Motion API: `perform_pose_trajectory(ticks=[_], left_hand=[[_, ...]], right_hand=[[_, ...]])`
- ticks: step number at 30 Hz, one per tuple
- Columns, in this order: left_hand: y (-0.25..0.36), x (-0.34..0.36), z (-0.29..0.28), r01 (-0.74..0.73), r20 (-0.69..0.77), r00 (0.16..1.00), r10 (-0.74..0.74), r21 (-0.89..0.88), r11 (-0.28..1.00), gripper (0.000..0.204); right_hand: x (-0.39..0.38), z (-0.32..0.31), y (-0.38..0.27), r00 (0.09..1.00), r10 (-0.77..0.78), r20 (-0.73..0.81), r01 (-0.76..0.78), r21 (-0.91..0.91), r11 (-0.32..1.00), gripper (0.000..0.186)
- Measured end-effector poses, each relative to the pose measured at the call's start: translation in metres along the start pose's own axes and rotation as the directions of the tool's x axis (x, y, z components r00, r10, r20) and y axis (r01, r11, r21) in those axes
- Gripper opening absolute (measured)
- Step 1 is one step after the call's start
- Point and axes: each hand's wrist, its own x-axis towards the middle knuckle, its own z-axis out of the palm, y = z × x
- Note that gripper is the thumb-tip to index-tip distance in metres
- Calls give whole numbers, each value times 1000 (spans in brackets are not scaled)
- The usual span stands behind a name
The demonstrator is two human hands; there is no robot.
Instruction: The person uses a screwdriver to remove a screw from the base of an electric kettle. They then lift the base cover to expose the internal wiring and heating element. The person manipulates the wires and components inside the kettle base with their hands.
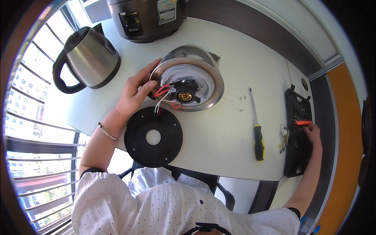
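Note:
My left hand [137,88] is closed around the side of a metal kettle body [219,86] lying on its side, its underside turned toward me. On that underside sits a black connector [185,93] with a brass-coloured centre, and red and white wires run from it. The wires reach down to a round black base cover [135,137] with a hole in its middle, which hangs at the table's near edge. Far to the right, my right hand [312,132] is in an open black toolbox [290,105], its fingers closed at the end of a red-handled tool [302,123] whose kind is unclear.
A yellow-and-black screwdriver [258,143] lies on the white table [219,145], with small screws [241,110] near it. Small parts in a clear bag [283,137] lie beside the toolbox. Another steel kettle [92,58] and a brown cooker [147,19] stand at the back left.

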Motion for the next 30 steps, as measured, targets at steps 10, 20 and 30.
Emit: perform_pose_trajectory(ticks=[10,20,30], left_hand=[[2,0,0,-33,1,999,33,-30,999,50],[2,-1,-1,-33,1,999,33,-20,999,49],[7,-1,0,-35,-8,999,35,-35,999,47]], right_hand=[[-7,5,0,974,-171,-152,169,-25,985,32],[-13,0,7,978,-79,-195,97,86,992,28],[-29,-15,-14,916,-40,-398,28,-35,999,30]])
